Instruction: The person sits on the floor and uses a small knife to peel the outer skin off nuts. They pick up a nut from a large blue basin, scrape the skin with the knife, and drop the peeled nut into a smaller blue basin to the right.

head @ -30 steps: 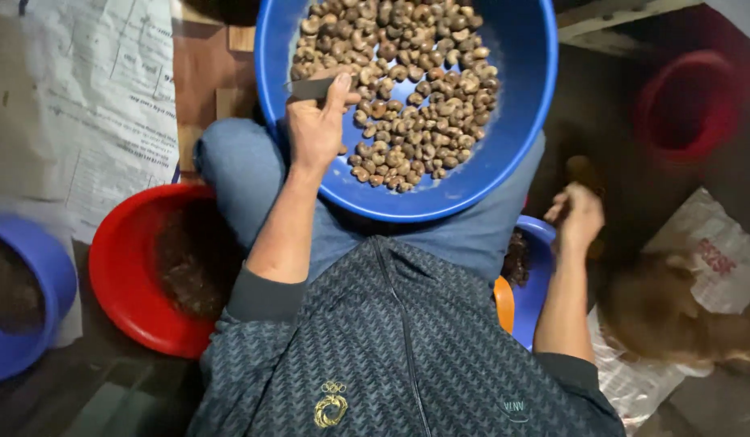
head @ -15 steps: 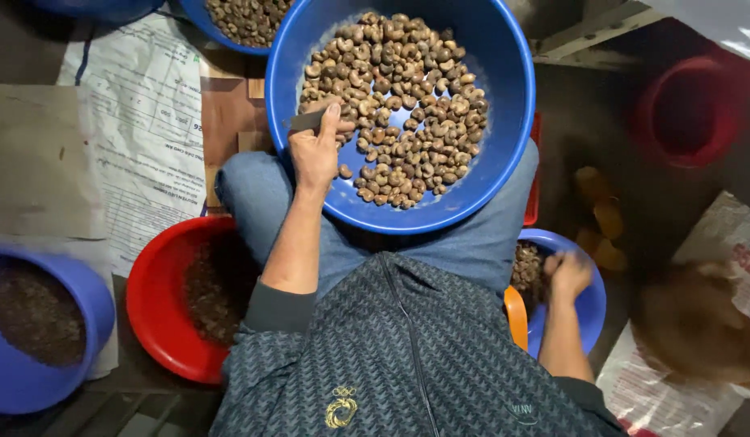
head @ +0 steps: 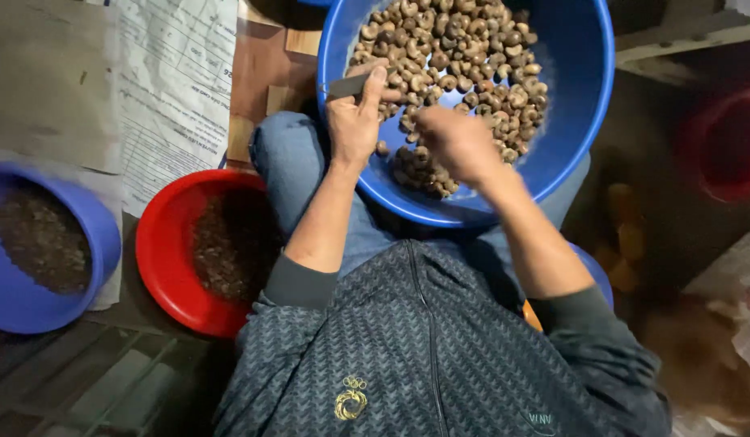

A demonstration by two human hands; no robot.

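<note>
On the person's lap sits a large round blue plastic basin [head: 569, 121], holding a heap of small curved brown nuts in their shells [head: 464, 57], piled toward its upper left. The left hand [head: 354, 121] rests at the basin's near-left rim with its fingers closed round a short grey metal blade or tool [head: 346, 85], the forefinger laid along its back and the tip pointing left over the rim. The right hand [head: 456, 142] hovers over the nuts near the basin's middle; it is blurred, its fingers curled as if pinched on a single nut, though whether one is truly held I cannot tell.

By the look of them the nuts are light, hard and stiff, smooth enough to roll or slip, so each is probably best taken between thumb and fingertips across its curved back. The tool looks thin and rigid, and is held along its handle end.

Left of the knee, on the floor, stands a round red plastic bowl [head: 160, 267] with dark brown scraps inside, and further left a blue plastic bowl [head: 99, 243] with similar dark contents. Printed paper sheets [head: 176, 89] lie above them. Another red bowl [head: 727, 146] sits dim at the far right.
</note>
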